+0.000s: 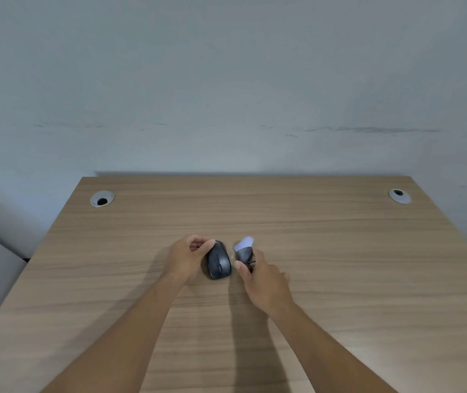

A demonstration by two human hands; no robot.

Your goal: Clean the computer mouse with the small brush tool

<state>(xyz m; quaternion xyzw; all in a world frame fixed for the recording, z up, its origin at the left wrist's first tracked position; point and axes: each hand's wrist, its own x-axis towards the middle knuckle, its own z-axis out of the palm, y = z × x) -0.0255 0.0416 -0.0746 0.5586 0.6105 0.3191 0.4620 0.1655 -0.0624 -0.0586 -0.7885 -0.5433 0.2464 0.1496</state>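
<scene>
A black computer mouse (pixel 219 260) lies on the wooden desk (pixel 340 251), near its middle. My left hand (pixel 188 258) grips the mouse from its left side, thumb at the far end. Just right of the mouse, my right hand (pixel 263 279) holds the small brush tool (pixel 244 251) upright. The brush has a grey body and a pale tip that points away from me. The brush is blurred and stands a short gap apart from the mouse.
Two round grey cable grommets sit in the desk's far corners, left grommet (pixel 101 198) and right grommet (pixel 399 196). A pale wall (pixel 226 95) rises right behind the desk's far edge. The desk's left edge drops off beside a white surface.
</scene>
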